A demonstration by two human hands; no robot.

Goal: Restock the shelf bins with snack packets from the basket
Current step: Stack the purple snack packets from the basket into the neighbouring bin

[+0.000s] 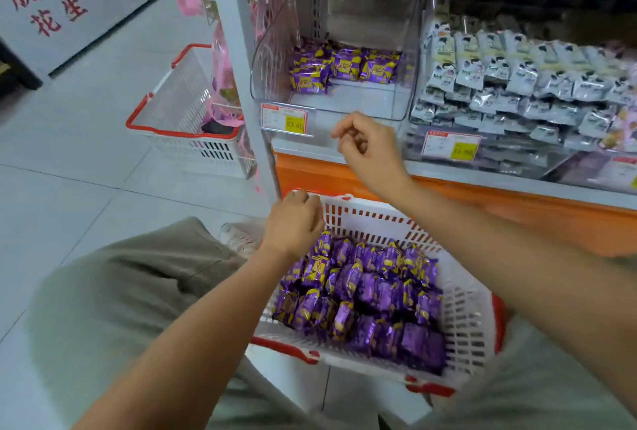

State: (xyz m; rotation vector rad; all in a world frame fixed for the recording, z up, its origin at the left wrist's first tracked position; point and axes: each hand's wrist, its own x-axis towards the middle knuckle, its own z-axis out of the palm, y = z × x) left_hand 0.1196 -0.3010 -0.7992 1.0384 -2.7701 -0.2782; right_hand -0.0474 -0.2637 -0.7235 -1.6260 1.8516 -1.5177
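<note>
Dozens of purple packets (372, 295) are piled in the white basket (465, 312) with the red trim, sitting low between the person's knees right in front of the shelf (448, 188). Up on that shelf, a small cluster (344, 66) of the same purple snack lies toward the back of the clear bin (344, 109). A price tag (287, 119) is clipped just below the bin's front left corner. The right hand (368, 147) hangs in the air just in front of the bin, fingers loosely curled, and it's got nothing in it as far as I can see. The left hand (293, 223) is down at the basket's far left corner, fingers curled in. Honestly can't tell if it's gripping the rim, holding a packet or just resting there. The next bin over is stuffed with grey packets (517, 85). A second basket (179, 99), same white-and-red kind, stands on the floor to the left of the shelf.
</note>
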